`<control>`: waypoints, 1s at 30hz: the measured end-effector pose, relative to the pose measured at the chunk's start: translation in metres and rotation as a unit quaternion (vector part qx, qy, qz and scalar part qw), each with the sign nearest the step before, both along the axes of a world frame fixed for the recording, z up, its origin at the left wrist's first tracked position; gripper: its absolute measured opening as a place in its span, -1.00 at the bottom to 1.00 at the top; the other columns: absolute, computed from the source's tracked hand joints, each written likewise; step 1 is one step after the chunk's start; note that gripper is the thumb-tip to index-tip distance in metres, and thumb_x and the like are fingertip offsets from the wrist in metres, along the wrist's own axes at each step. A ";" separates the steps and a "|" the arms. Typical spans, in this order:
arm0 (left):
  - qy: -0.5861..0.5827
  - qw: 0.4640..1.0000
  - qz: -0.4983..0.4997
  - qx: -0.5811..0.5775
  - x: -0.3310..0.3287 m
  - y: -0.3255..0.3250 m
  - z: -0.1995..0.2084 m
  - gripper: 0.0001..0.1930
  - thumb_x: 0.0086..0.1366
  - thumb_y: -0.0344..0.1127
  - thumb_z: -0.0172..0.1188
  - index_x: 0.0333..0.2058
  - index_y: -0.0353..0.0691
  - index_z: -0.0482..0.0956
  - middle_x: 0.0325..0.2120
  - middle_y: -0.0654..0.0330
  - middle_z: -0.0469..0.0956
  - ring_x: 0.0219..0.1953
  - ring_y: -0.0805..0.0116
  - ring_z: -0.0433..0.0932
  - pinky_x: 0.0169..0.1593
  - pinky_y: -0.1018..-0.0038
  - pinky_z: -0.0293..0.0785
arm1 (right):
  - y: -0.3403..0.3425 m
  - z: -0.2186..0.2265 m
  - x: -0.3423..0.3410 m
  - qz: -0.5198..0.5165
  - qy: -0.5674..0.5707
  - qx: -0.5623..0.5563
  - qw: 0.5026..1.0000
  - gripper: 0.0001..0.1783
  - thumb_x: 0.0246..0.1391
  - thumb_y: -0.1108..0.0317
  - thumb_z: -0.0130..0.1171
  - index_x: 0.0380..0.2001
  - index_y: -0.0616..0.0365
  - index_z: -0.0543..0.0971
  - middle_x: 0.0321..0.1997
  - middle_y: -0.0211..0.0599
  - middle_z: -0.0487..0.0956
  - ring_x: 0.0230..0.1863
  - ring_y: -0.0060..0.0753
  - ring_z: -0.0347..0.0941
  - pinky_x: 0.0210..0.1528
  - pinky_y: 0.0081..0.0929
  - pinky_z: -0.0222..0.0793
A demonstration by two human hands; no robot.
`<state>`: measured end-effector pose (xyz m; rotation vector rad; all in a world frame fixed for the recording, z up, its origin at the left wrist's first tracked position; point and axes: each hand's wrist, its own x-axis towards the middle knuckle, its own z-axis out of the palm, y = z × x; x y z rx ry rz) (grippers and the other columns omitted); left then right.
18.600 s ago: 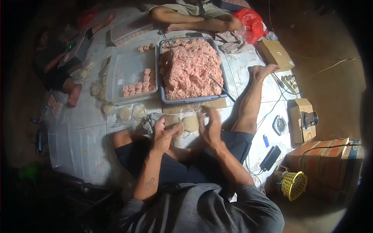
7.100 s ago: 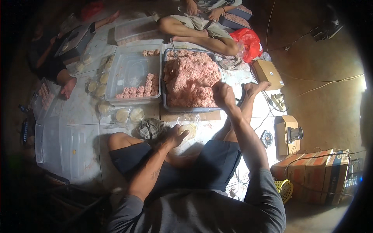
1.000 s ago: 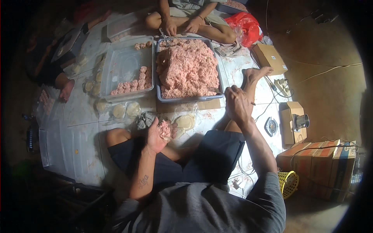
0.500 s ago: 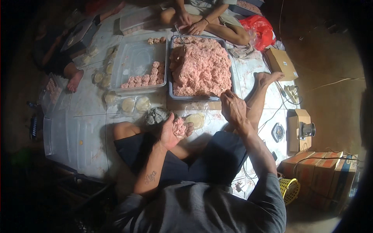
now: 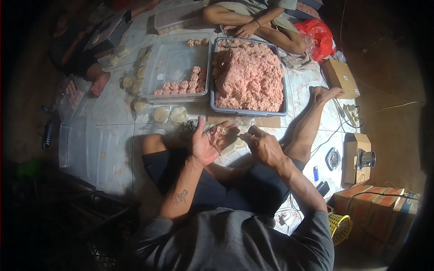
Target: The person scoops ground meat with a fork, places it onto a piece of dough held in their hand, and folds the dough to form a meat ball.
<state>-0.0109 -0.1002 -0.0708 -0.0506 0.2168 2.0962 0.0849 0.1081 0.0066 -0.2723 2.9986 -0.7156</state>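
Observation:
My left hand [image 5: 205,149] is held palm up over my lap, fingers spread, cradling a portion of pink minced filling [image 5: 219,135]. A wrapper beneath it is hard to make out. Close by, my right hand [image 5: 266,149] is closed around a short, thin tool [image 5: 244,135], its tip at the left fingers; its exact kind is hidden. Beyond the hands, a grey tray [image 5: 251,112] bears a large mound of pink minced filling [image 5: 246,74]. To its left, a clear plastic tub [image 5: 174,56] contains rows of filled dumplings [image 5: 181,87]. Pale round wrappers [image 5: 240,143] lie partly hidden behind my hands.
Bagged round wrappers [image 5: 170,115] sit before the tub. Another person's hand [image 5: 246,30] is beyond the tray, near an upright utensil [image 5: 224,32]. Clear lids [image 5: 86,149] lie left. At right are a cardboard box [image 5: 341,77], cables, an ashtray [image 5: 333,159] and a lighter [image 5: 316,173].
My right hand has come down from the tray's near edge to beside my left hand, bringing the tool to it. The left palm has flattened out, and the whole view has shifted slightly.

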 end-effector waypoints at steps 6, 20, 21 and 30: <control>-0.022 0.992 0.100 -0.079 0.003 -0.013 -0.005 -0.07 0.39 0.43 -0.26 0.23 -0.47 0.31 0.22 -0.14 0.40 0.26 -0.01 0.39 0.39 0.11 0.19 | -0.025 0.021 0.008 -0.051 -0.003 0.009 0.999 -0.63 0.10 0.47 -0.01 -0.02 0.02 0.56 -0.18 -0.02 0.51 -0.26 0.15 0.55 -0.28 -0.07 0.52; -0.053 0.973 0.144 -0.175 0.009 -0.018 -0.036 -0.22 0.42 0.33 -0.20 0.11 -0.40 0.39 0.02 -0.12 0.52 0.04 -0.01 0.52 0.22 0.09 0.41 | -0.060 -0.009 0.029 -0.093 -0.026 -0.090 0.991 -0.57 0.00 0.45 0.08 0.01 0.02 0.57 -0.17 -0.04 0.53 -0.32 0.13 0.58 -0.32 -0.07 0.53; -0.057 0.973 0.140 -0.175 0.006 -0.017 -0.036 -0.22 0.42 0.33 -0.20 0.12 -0.41 0.38 0.03 -0.13 0.51 0.07 -0.02 0.51 0.24 0.08 0.39 | -0.056 -0.009 0.024 -0.074 -0.023 -0.061 0.995 -0.57 0.01 0.44 0.08 0.01 0.01 0.57 -0.18 -0.05 0.53 -0.33 0.12 0.58 -0.32 -0.08 0.53; -0.039 0.961 0.146 -0.231 0.008 -0.024 -0.031 -0.23 0.41 0.31 -0.14 0.11 -0.43 0.40 0.09 -0.15 0.51 0.13 0.00 0.51 0.26 0.10 0.39 | -0.038 -0.020 0.027 -0.109 0.017 -0.115 0.987 -0.70 0.13 0.44 0.10 -0.06 0.12 0.60 -0.24 -0.02 0.54 -0.30 0.12 0.52 -0.25 -0.09 0.45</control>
